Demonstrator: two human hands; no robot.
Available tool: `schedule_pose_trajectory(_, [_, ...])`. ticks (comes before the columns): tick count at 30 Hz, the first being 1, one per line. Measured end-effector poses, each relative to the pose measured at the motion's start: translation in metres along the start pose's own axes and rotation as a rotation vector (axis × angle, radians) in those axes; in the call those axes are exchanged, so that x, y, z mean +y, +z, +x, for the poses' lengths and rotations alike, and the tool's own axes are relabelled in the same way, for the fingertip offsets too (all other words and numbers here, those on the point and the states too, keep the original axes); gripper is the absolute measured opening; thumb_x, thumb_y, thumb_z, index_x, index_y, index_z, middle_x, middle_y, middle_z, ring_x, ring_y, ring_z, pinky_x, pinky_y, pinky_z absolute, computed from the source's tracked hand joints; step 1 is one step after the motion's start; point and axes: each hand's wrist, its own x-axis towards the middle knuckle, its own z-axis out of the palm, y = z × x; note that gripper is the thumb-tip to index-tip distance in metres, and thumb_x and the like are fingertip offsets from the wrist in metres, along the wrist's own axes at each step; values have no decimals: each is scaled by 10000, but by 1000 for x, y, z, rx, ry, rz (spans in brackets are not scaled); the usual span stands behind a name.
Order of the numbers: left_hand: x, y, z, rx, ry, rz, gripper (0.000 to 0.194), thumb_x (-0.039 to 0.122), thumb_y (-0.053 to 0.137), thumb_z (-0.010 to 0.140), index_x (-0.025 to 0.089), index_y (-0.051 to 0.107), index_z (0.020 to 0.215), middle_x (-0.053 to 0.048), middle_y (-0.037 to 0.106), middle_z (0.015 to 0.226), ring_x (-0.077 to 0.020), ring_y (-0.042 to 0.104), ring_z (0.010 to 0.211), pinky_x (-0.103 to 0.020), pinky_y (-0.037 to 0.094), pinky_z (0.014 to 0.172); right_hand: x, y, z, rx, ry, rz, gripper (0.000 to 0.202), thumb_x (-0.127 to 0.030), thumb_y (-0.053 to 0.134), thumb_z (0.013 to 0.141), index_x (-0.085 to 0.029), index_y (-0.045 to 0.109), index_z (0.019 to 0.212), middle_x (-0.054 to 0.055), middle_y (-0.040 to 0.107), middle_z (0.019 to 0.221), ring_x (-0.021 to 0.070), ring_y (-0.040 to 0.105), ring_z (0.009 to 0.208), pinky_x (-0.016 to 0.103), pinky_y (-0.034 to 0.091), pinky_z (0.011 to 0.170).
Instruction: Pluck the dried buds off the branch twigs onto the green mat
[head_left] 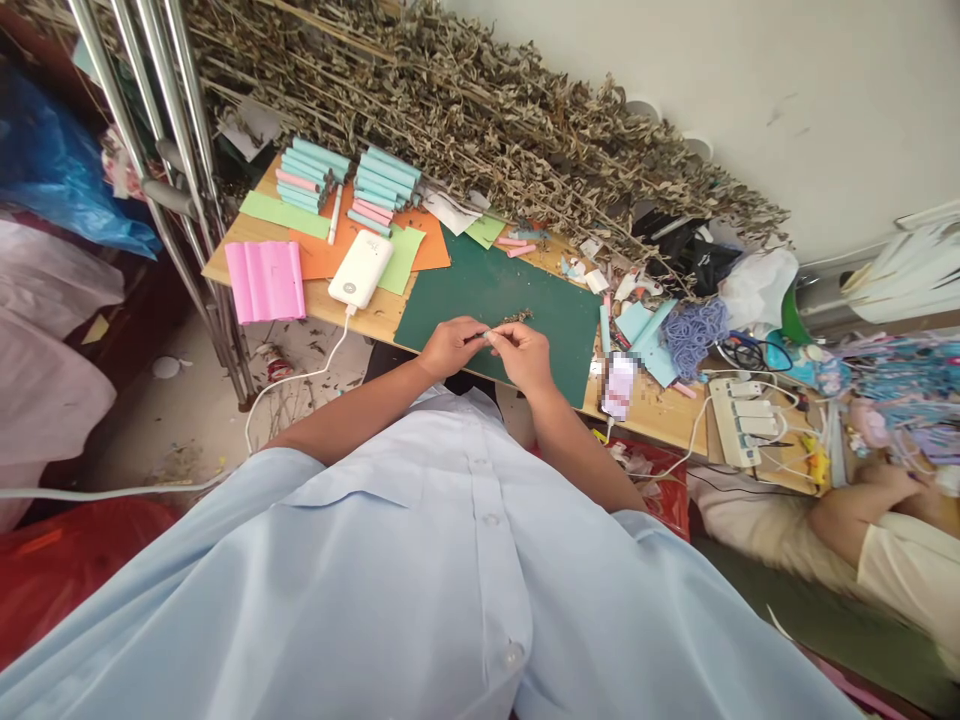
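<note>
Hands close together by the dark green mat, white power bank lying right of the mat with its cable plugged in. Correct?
No: the head view shows the white power bank left of the mat, not right. Its cable is plugged in, and the left hand and right hand are close together.

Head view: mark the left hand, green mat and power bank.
Left hand (452, 347): head view, back of the hand.
Green mat (486, 282): head view, bare surface beyond the hands.
Power bank (361, 267): head view, middle of its white top.
</note>
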Motion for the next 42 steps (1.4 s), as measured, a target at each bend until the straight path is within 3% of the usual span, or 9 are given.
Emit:
schedule_pose_trajectory(5, [-1,1,-1,-2,11,18,381,526,622,1041,196,809,1018,-73,762,907,-178,679,857,-307,531,806,-3,-4,6,-80,290,225,388,-556,889,643,-220,715,729,-12,678,626,134,618,564,257,512,541])
schedule_pose_trajectory(9, [-2,2,-1,-9,15,19,358,505,625,1043,199,810,1029,-74,766,918,-177,683,868,-305,533,813,-3,-4,6,-81,303,219,415,-570,897,626,-216,698,711,-17,647,592,131,608,558,246,497,530])
schedule_pose_trajectory(12, [-2,2,-1,5,-12,18,336,493,658,1026,192,807,1035,-66,753,894,-173,675,839,-300,531,800,-1,-5,3,-9,143,121,390,-601,810,752,-225,745,831,0,693,688,155,651,623,294,563,618])
schedule_pose_trajectory(15, [-3,1,0,15,-28,11,301,464,695,1006,184,803,1037,-64,749,893,-175,676,832,-302,536,803,-1,-10,-3,68,-124,-52,352,-573,695,891,-234,775,946,55,766,903,201,719,778,366,618,763])
schedule_pose_trajectory(18, [-3,1,0,5,-16,0,246,400,687,1013,185,802,1049,-69,764,929,-181,694,870,-308,549,830,-3,-16,-12,31,-409,-265,299,-466,604,998,-242,801,1002,100,780,1084,232,741,1003,394,613,919])
schedule_pose_trajectory(21, [-4,1,0,1,-13,7,203,340,674,1014,189,802,1057,-70,776,958,-186,709,911,-315,561,862,-7,-19,-17,-48,-501,-450,305,-395,542,1050,-266,815,1093,98,779,1153,224,735,1093,378,595,987])
schedule_pose_trajectory(32, [-4,1,0,12,0,-11,195,327,668,1018,188,803,1044,-65,776,947,-178,705,899,-301,553,857,-19,-15,-19,-62,-451,-647,308,-326,526,1059,-249,820,1114,72,798,1109,220,742,1046,326,558,917])
schedule_pose_trajectory(42, [0,0,0,11,0,-23,251,378,647,1032,188,810,1013,-59,761,914,-173,681,868,-287,522,817,-57,-17,-6,-249,-247,-897,266,-294,538,1038,-288,803,1011,25,811,1058,231,703,986,306,460,785])
